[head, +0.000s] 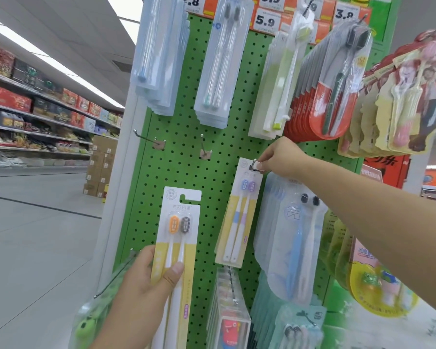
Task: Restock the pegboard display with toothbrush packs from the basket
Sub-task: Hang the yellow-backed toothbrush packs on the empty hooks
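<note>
Two toothbrush packs are in play on the green pegboard [181, 137]: the right hand [282, 157] pinches the purple-blue pack [239, 217] at its hook, centre frame — the left hand [146, 280] clasps the orange-grey pack [174, 248], lower centre. Two bare hooks [149, 140] stand upper left.

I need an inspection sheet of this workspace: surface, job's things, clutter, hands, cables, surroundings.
Surface: green pegboard, upright; two bare hooks in its middle row.
Job's things: blue-purple pack hanging tilted at a hook; orange-black pack not yet hung; basket not in view.
Clutter: nothing seen; other packs hang in rows.
Hands: right hand pinches the blue-purple pack's top at the hook; left hand holds the orange-black pack.
Cables: nothing seen.
Surroundings: shop aisle, stocked shelves at left.
</note>
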